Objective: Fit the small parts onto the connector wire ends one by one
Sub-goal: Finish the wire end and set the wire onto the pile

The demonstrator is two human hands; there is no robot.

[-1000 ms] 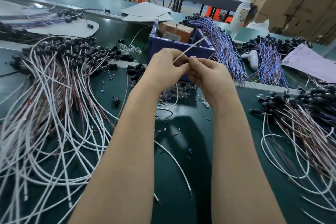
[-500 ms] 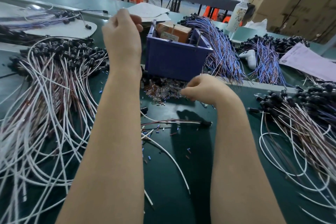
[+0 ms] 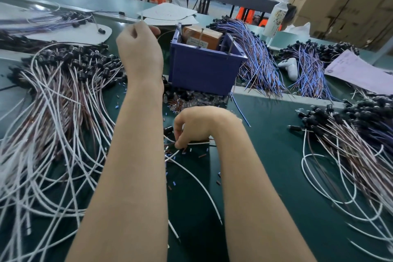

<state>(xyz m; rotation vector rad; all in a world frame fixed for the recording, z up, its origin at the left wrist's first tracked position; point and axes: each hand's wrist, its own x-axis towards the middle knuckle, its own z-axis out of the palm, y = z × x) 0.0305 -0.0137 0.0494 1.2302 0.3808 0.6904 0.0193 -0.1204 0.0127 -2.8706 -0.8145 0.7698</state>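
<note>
1. Presently my left hand (image 3: 139, 49) is raised at the far side of the worktop (image 3: 265, 155), thumb and forefinger pinching a white wire end (image 3: 141, 20); the stub points up and away from me.
2. My right hand (image 3: 200, 125) is low and nearer me, fingers curled down among the loose parts (image 3: 190, 150) in front of the bin (image 3: 202, 70); I cannot tell whether it grips one.
3. So the parts lie below and right of the wire end, well apart from it.
4. I judge the right hand nearer the parts; it should carry one up and line it with the stub's axis.
</note>
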